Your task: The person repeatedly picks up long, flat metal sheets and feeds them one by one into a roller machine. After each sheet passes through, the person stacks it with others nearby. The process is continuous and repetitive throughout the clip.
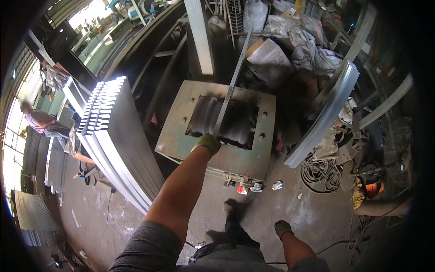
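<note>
My left hand [208, 143], in a green glove, is stretched forward and grips the near end of a long thin grey metal strip [229, 88]. The strip runs away from me across a green steel plate [176, 136] that has a large rectangular opening in its middle and bolt holes around it. My right hand [282, 228], also gloved in green, hangs low by my side with its fingers curled and nothing in it.
A stack of long notched metal sheets [113, 136] leans at the left. A bent grey channel [326, 118] stands at the right, beside coiled cables [319, 174] and crumpled tarpaulins [308, 45]. Another person [43, 122] crouches far left near more sheet stacks [34, 217].
</note>
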Motion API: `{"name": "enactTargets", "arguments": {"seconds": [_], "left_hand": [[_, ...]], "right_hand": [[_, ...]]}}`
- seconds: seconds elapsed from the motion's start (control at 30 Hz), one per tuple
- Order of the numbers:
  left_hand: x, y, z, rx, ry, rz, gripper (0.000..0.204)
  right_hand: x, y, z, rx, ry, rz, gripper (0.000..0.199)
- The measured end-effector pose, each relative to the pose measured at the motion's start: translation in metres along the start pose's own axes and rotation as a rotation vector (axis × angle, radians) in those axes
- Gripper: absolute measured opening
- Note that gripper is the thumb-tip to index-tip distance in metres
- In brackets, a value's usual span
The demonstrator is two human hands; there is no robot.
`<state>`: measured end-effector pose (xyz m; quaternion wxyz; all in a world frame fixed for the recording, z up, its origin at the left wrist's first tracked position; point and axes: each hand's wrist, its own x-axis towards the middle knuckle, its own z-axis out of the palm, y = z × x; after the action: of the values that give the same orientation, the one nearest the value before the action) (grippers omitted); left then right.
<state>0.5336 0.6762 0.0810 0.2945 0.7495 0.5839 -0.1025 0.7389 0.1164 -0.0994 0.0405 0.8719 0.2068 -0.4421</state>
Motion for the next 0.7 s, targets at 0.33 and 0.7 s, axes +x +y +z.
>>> {"name": "enactTargets", "arguments": {"seconds": [0.33, 0.7], "left_hand": [[-0.064, -0.039, 0.034, 0.108, -0.051, 0.156, 0.048], [-0.373, -0.254, 0.214, -0.214, -0.096, -0.113, 0.046]], "right_hand": [[0.002, -0.13, -0.024, 0.299, 0.466, -0.526, 0.046], [-0.073, -0.28, -0.029, 0.386, 0.731, -1.136, 0.041]]}}
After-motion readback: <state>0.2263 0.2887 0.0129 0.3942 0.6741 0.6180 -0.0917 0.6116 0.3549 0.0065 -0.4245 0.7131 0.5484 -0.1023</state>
